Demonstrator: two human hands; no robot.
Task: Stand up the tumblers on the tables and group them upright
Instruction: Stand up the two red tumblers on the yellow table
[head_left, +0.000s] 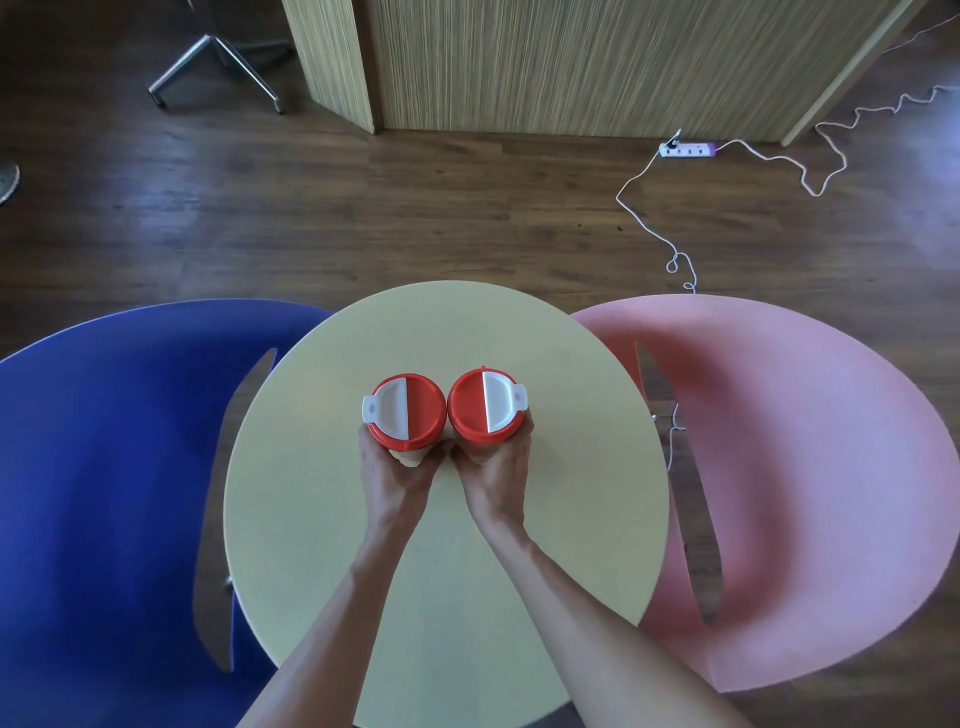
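Observation:
Two tumblers with red lids and white flip caps stand upright side by side, lids touching, on the round yellow table (322, 519). The left tumbler (410, 413) has its white cap facing left. The right tumbler (480, 408) has its cap facing right. My left hand (397, 475) grips the left tumbler's pale body from the near side. My right hand (493, 475) grips the right tumbler the same way. The lids hide most of both bodies.
A blue table (104, 467) adjoins the yellow one on the left and a pink table (789, 467) on the right. On the wooden floor beyond lie a white power strip (688, 150) with a trailing cable, a wooden counter (571, 62) and a chair base (218, 62).

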